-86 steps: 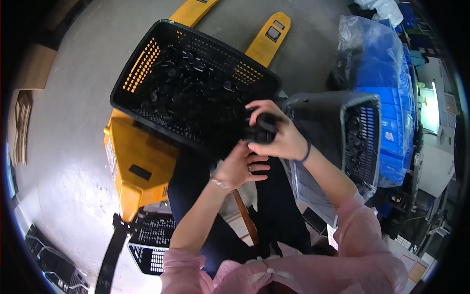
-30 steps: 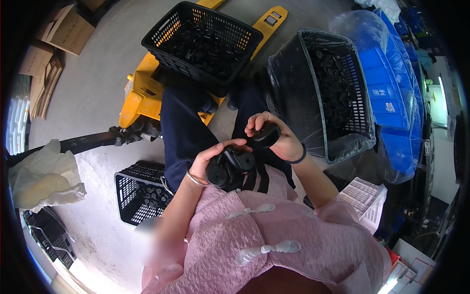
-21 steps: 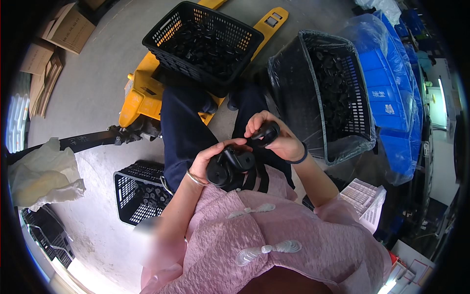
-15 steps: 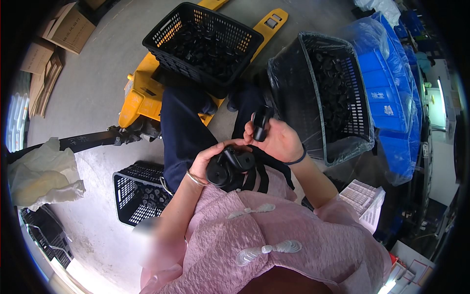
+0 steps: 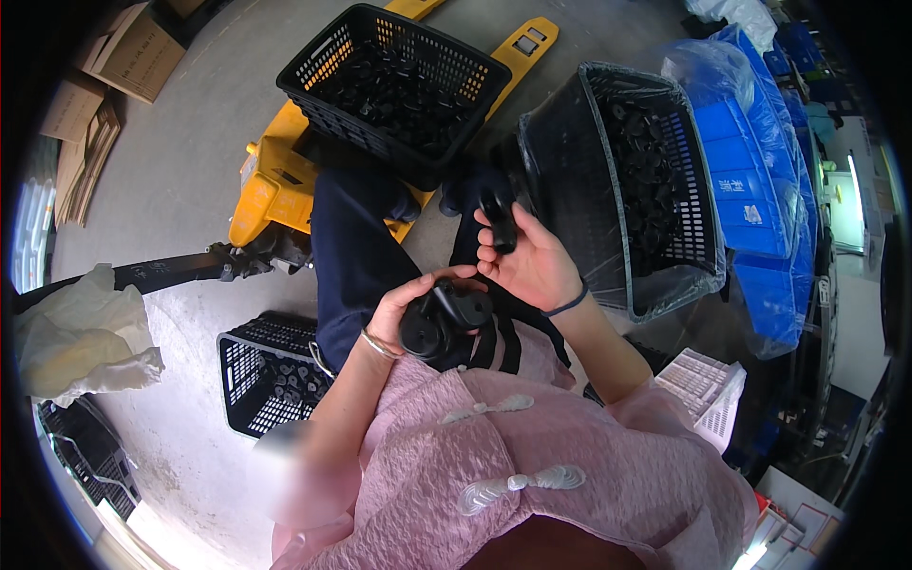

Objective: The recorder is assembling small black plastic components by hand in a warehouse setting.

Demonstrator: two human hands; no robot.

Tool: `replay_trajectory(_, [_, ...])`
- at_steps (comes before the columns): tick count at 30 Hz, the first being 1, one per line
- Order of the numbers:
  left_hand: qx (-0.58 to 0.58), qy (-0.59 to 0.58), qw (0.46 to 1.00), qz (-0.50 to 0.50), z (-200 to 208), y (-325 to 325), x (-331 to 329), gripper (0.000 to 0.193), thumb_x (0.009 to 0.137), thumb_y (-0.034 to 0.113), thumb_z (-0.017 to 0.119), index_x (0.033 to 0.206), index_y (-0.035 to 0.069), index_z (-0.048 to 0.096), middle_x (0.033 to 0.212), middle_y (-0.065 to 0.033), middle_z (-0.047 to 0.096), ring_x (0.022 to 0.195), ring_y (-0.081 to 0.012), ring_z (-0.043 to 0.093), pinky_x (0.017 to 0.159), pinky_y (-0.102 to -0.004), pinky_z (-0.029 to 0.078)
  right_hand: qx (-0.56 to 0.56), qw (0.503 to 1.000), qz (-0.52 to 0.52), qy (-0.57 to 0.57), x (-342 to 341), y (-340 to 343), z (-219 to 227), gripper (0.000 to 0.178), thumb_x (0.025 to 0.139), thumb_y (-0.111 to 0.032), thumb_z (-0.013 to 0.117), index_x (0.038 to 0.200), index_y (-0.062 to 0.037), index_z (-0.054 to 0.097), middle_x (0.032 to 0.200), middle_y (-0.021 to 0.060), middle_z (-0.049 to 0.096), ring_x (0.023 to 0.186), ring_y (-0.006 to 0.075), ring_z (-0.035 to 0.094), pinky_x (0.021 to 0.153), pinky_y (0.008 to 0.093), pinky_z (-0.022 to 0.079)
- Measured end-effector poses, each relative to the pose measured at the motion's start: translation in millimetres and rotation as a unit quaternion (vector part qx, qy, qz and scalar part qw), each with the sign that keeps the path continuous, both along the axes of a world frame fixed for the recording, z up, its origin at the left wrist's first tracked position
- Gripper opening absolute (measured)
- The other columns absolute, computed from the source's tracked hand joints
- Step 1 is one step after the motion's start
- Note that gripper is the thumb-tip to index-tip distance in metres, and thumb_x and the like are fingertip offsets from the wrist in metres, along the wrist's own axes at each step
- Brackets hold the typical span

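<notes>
In my lap, my left hand (image 5: 397, 309) is curled around a small bunch of black plastic parts (image 5: 467, 308) with round ends and a small hole in each end face. Their undersides are hidden by the hand and by each other. A little farther out and to the right, my right hand (image 5: 538, 264) grips one similar black part (image 5: 498, 217) between thumb and fingers, held up and apart from the bunch. Its curved, rounded shape shows, but fine detail is too dark to make out.
Ahead, a black crate (image 5: 394, 133) of black parts rests on a yellow pallet truck (image 5: 275, 195). At right stands a plastic-lined crate (image 5: 608, 190) of parts, beside blue bins (image 5: 741, 180). A smaller crate (image 5: 249, 380) sits left; cardboard boxes (image 5: 142, 57) lie far left.
My right hand has turned and shifted slightly, so its black part now tilts differently and sits a little farther left. The left hand and its bunch have hardly moved.
</notes>
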State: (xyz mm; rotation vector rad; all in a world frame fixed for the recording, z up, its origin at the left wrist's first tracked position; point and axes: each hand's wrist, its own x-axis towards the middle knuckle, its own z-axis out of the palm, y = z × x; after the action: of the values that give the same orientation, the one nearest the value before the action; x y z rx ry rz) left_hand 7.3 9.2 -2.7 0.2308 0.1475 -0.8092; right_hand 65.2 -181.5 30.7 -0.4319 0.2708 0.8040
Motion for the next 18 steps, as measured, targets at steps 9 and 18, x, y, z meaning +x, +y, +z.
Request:
replay_trajectory(9, [-0.004,0.007,1.000,0.006,-0.1,-0.4,0.5,0.049,0.085,0.030,0.044,0.123,-0.001,0.041,0.119,-0.0223,0.047,0.102,-0.0302,0.054,0.086,-0.0455,0.044,-0.075,0.997,0.001,-0.034,-1.8,-2.7,-5.5,0.032,0.091,-0.027,0.044,0.114,-0.0045,0.049,0.093,0.0039,0.057,0.083,0.0150,0.054,0.078,0.0313,0.042])
replay_trajectory(18, [0.016,0.030,0.999,0.019,-4.6,0.4,2.3,0.052,0.084,0.033,0.046,0.123,-0.002,0.042,0.118,-0.0226,0.047,0.101,-0.0315,0.054,0.085,-0.0453,0.045,-0.297,0.938,-0.035,-0.174,0.7,-2.9,0.6,0.017,0.085,-0.014,0.056,0.100,-0.0066,0.053,0.094,-0.0001,0.055,0.081,0.0100,0.055,0.072,0.0248,0.044])
